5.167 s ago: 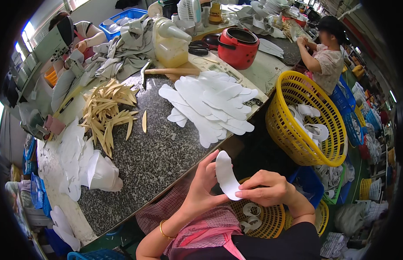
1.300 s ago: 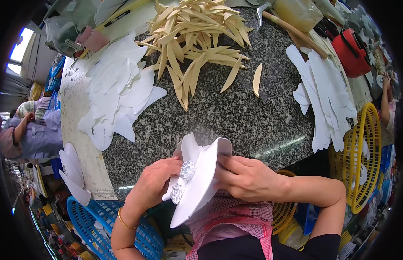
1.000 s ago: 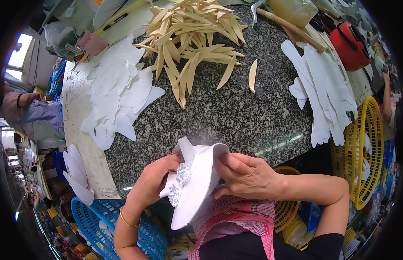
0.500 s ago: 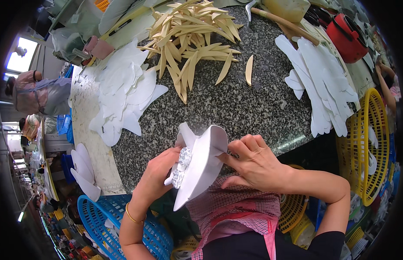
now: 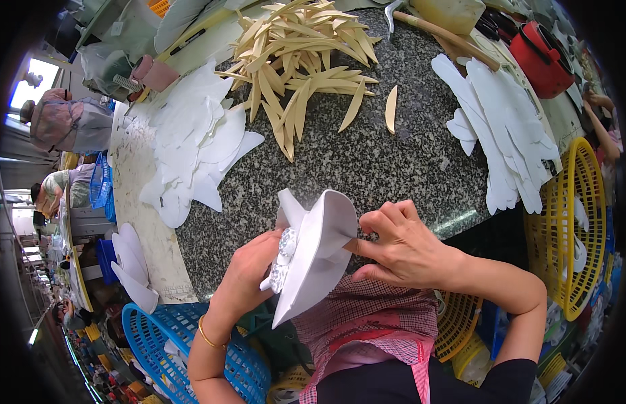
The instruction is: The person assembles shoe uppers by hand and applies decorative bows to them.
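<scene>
A white, curved shoe upper [image 5: 316, 249] with a glittering silver ornament [image 5: 283, 259] on its left side is held above the near edge of the stone slab. My left hand [image 5: 252, 266] grips it from the left, its fingertips partly hidden behind the white material. My right hand [image 5: 404, 246] is at the upper's right side. Its index finger reaches to the inner face, where the tip is hard to see. The thumb stands apart below, and the other fingers are bent.
The speckled slab [image 5: 340, 168] bears a heap of thin beige crescent strips [image 5: 293, 74]. Flat white pieces [image 5: 192, 141] lie at left, and more white pieces [image 5: 505, 135] at right. A hammer [image 5: 447, 40] lies beyond. Blue basket [image 5: 151, 343] and yellow basket [image 5: 565, 229] flank me.
The shoe upper has turned slightly, so its inner face shows more. My right thumb has moved up closer to the index finger. My left hand keeps its grip.
</scene>
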